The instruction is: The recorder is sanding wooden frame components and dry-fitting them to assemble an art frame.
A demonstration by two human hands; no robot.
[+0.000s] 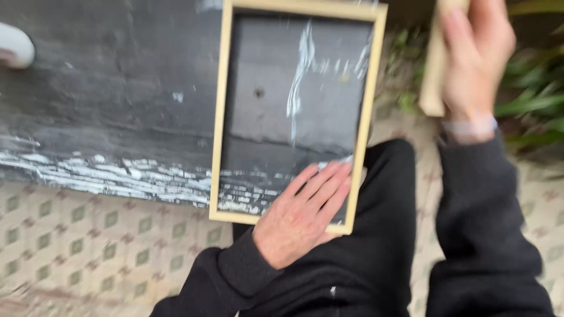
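A rectangular frame of pale wood (pixel 222 117) with a clear pane lies on a dark, worn surface (pixel 117 88), its near right corner over my knee. My left hand (pixel 302 217) rests flat on the pane at that near right corner, fingers together and pointing up. My right hand (pixel 473 64) is raised at the upper right and is closed around a pale wooden block (pixel 433 76). White smears streak the pane near its top middle. Both arms are in black sleeves.
The dark surface has a chipped white edge (pixel 106 173) along its near side. Below it is a patterned beige floor (pixel 70 235). Green plants (pixel 534 100) stand at the right. A white rounded object (pixel 14 44) sits at the far left edge.
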